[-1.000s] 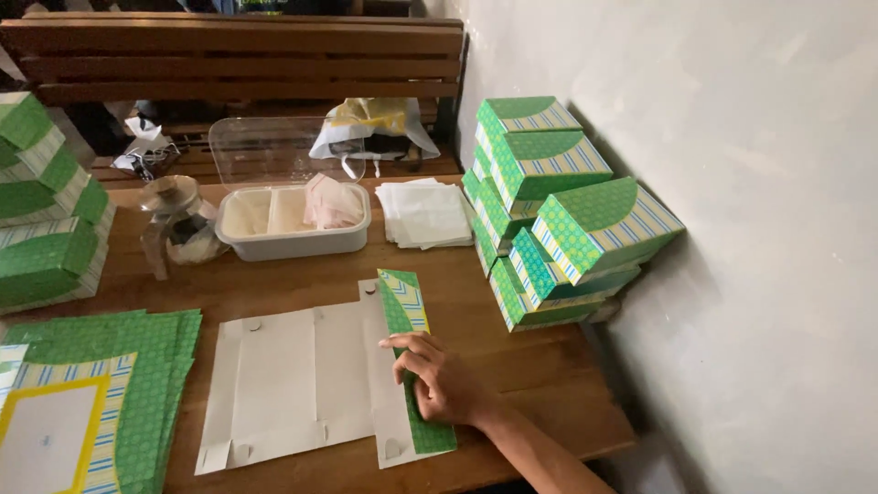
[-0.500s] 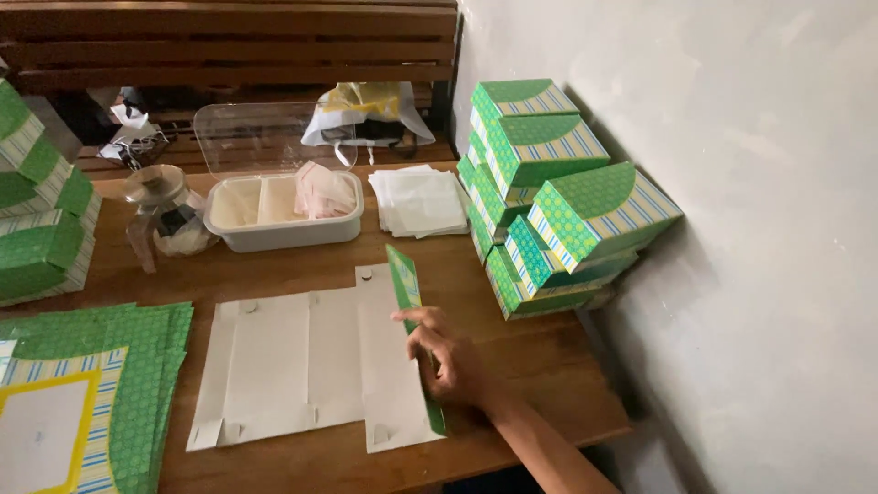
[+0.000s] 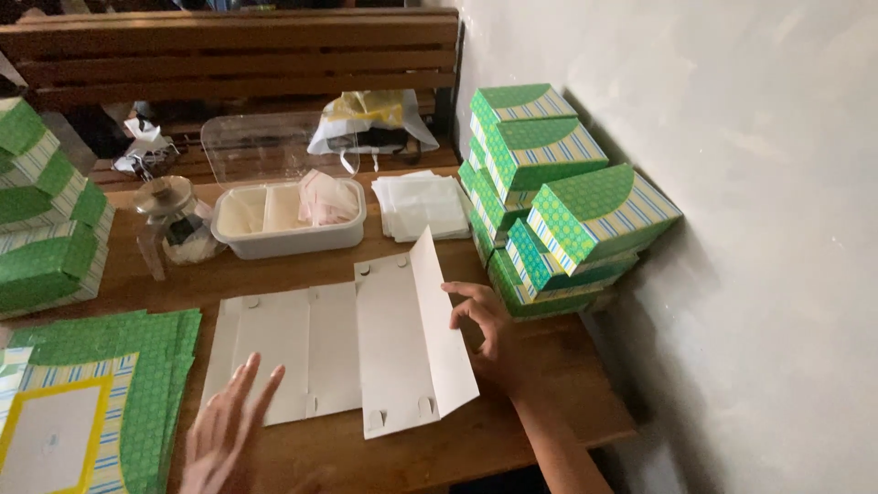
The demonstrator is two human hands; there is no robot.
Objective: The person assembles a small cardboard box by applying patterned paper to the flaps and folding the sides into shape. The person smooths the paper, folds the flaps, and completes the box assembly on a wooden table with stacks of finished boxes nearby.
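**Folding a flat carton blank, right flap going up**

The flat white cardboard box blank [image 3: 338,352] lies printed side down on the brown wooden table [image 3: 302,270], near the front edge, centre of my view. Its right-hand panel is lifted along a crease and stands tilted. My right hand [image 3: 485,325] sits just beside that raised flap, fingers curled and spread, fingertips at the flap's outer face; grasping nothing, more of a push. My left hand [image 3: 229,439] hovers low over the table near the blank's left front corner, fingers open and splayed, holding nothing.

Step, as I judge it: first side fold of the carton. Next move probably calls for the left hand to press the flat panels down while the right brings the flap over its crease.

Room: the stack of folded green patterned boxes [image 3: 549,201] stands close on the right against the grey wall [image 3: 732,183], so little sideways space there. Flat green printed blanks [image 3: 101,393] lie just left of the work. Behind it, a white plastic two-part tray [image 3: 288,220], a pile of white paper sheets [image 3: 421,206] and a small glass jar [image 3: 169,220]. The front table edge is near the blank.
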